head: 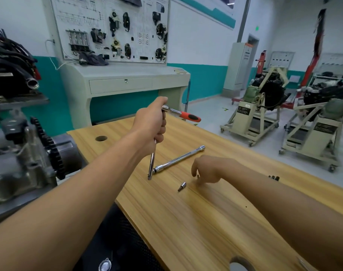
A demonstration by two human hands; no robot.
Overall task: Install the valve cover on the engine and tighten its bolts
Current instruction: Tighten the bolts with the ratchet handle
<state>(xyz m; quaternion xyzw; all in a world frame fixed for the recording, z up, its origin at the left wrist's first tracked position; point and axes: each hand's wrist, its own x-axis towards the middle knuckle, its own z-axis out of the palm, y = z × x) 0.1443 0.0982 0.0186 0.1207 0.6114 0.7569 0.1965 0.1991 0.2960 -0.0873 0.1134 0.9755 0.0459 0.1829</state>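
My left hand (151,124) grips a chrome extension bar (151,163) that hangs down from a ratchet with an orange handle (188,115); the bar's lower tip is just above the wooden table (186,212). A second long chrome extension bar (179,159) lies flat on the table behind it. My right hand (207,169) hovers low over the table with its fingers curled down, one fingertip touching the wood. A small bit socket (182,186) lies just left of that hand. The engine (24,157) with its toothed sprocket (49,147) stands at the left.
Several small dark sockets (274,177) sit near the table's right edge. A round hole (101,138) is cut in the table's far corner. A training board on a grey console (116,79) stands behind. Engine stands (260,106) fill the floor at the right.
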